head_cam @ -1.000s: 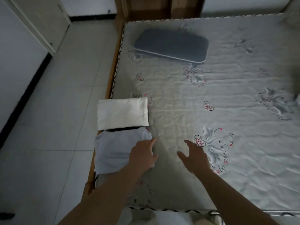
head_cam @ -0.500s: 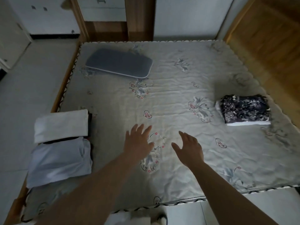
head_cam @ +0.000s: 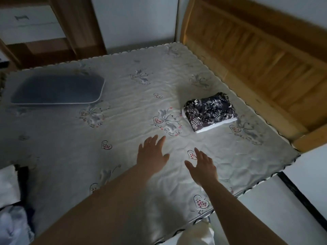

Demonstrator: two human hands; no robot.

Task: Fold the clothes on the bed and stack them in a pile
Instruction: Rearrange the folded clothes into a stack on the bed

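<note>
Your left hand point(head_cam: 152, 155) and right hand point(head_cam: 201, 165) hover empty and spread over the bed point(head_cam: 123, 96), probably reaching for the folded patterned garment point(head_cam: 210, 112) to stack it.

The folded garment point(head_cam: 210, 112) is dark with white print (white underneath), the mattress point(head_cam: 123, 103) pale grey with red-dotted hearts.

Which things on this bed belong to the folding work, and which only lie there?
Belong to the job:
dark patterned folded garment
white folded cloth
pale blue garment

Only lying there:
grey pillow
</note>
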